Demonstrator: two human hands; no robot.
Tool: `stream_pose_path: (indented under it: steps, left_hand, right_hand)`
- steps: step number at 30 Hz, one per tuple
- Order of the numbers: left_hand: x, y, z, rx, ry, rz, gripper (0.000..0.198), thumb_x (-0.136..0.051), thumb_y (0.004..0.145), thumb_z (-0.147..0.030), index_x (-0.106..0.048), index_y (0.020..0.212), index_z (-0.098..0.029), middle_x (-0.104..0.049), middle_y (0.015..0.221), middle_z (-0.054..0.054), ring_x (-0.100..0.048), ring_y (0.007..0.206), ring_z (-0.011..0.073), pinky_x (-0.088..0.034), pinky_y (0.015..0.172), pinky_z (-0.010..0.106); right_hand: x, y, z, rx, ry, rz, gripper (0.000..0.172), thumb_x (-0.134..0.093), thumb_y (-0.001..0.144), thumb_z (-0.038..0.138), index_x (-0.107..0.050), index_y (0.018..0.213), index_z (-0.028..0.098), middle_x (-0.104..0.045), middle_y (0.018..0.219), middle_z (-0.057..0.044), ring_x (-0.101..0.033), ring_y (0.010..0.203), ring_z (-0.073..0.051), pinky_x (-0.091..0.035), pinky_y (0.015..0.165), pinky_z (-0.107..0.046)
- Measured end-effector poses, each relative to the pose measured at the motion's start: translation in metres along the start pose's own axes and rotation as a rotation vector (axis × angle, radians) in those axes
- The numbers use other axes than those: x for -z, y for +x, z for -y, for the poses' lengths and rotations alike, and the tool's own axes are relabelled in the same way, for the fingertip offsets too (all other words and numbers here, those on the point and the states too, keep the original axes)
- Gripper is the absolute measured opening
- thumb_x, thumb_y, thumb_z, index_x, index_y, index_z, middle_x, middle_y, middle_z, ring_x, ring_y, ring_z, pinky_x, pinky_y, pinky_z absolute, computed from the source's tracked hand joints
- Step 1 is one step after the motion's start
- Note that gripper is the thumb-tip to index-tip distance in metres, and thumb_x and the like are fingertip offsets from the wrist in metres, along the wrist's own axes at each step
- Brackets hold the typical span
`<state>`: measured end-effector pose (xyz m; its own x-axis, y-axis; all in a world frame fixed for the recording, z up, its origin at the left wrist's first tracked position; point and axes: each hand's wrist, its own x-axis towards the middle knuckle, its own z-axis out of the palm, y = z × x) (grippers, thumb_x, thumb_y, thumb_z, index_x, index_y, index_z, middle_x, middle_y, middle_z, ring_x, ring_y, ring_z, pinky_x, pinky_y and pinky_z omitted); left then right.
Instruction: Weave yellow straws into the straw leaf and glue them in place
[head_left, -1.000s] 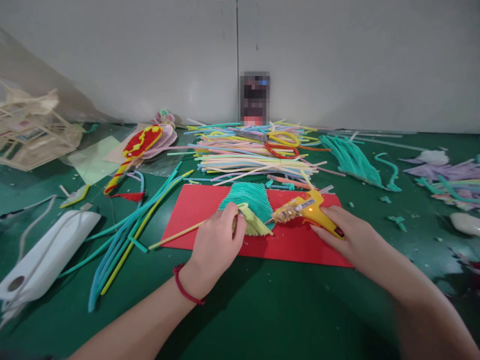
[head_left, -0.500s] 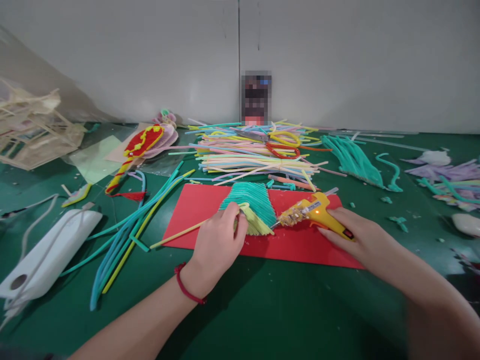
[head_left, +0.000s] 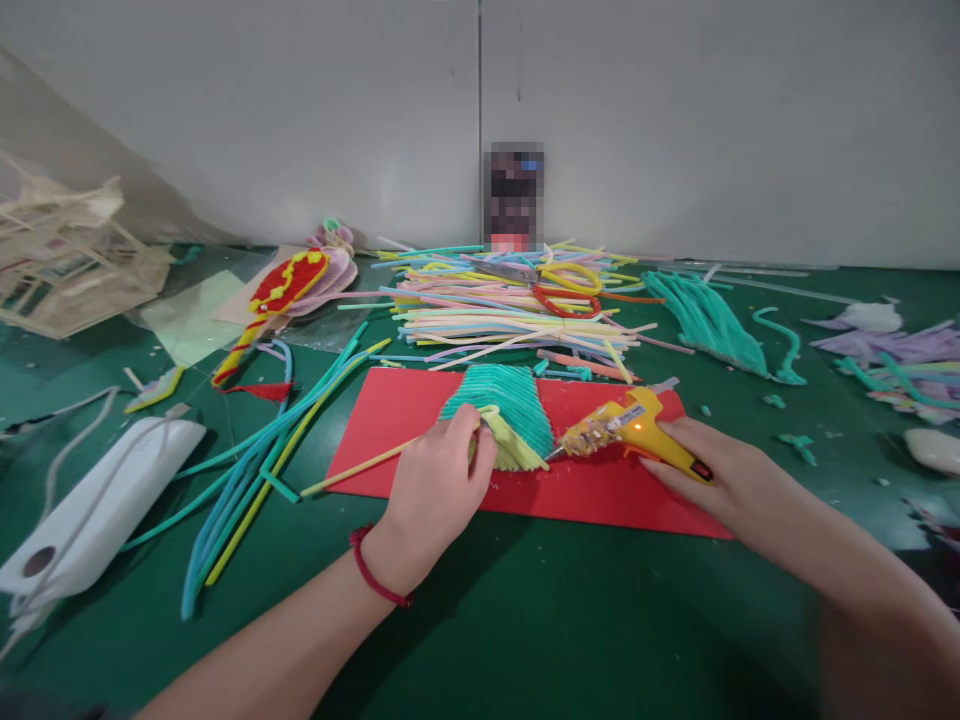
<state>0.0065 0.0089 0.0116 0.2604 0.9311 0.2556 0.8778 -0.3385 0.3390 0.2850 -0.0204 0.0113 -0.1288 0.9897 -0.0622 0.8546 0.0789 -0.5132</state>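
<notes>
My left hand [head_left: 448, 465] pinches a yellow-green pipe cleaner [head_left: 360, 468], whose loose end runs out to the left. Rows of the same yellow-green border the lower edge of a teal pipe-cleaner panel [head_left: 499, 393] on a red card [head_left: 607, 505]. My right hand [head_left: 709, 465] is wrapped round a yellow hot glue gun [head_left: 656, 435] with a lit orange light. Its nozzle meets the right end of the yellow-green rows, close to the card. My left fingers hide part of these rows.
Behind the card lie bundled pastel pipe cleaners [head_left: 517, 325] with scissors [head_left: 570, 290] on top. Loose blue and teal stems [head_left: 247, 500] and a white power strip [head_left: 112, 500] are at left. A teal bundle [head_left: 705, 320] lies at right; a blurred phone [head_left: 514, 200] leans on the wall.
The glue gun's nozzle has shifted very slightly down against the yellow-green rows. My left hand stays where it was, still pinching the pipe cleaner.
</notes>
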Motion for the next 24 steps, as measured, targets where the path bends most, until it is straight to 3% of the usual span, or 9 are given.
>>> stream_pose_path:
  steps: [16,24]
  left_hand:
    - [0.0000,-0.0001,0.0001,-0.006,-0.002,-0.001,0.016,-0.040,0.091,-0.019,-0.048,0.077,-0.021,-0.053,0.056,-0.003,-0.053,0.047,0.0134,-0.028,0.046,0.024]
    - [-0.0003,-0.0001,-0.0001,-0.012,-0.016,-0.014,0.017,-0.039,0.091,-0.019,-0.048,0.077,-0.021,-0.052,0.055,-0.004,-0.052,0.047,0.0127,-0.027,0.046,0.024]
  right_hand:
    - [-0.0034,0.0000,-0.0014,0.013,-0.019,-0.025,0.044,-0.039,0.090,0.057,-0.064,0.101,0.022,-0.069,0.104,-0.011,-0.066,0.086,-0.026,-0.054,0.074,-0.039]
    - [-0.0068,0.0023,-0.0019,0.051,-0.048,-0.073,0.048,-0.037,0.090,0.060,-0.064,0.098,0.021,-0.070,0.096,-0.010,-0.066,0.079,-0.023,-0.053,0.071,-0.036]
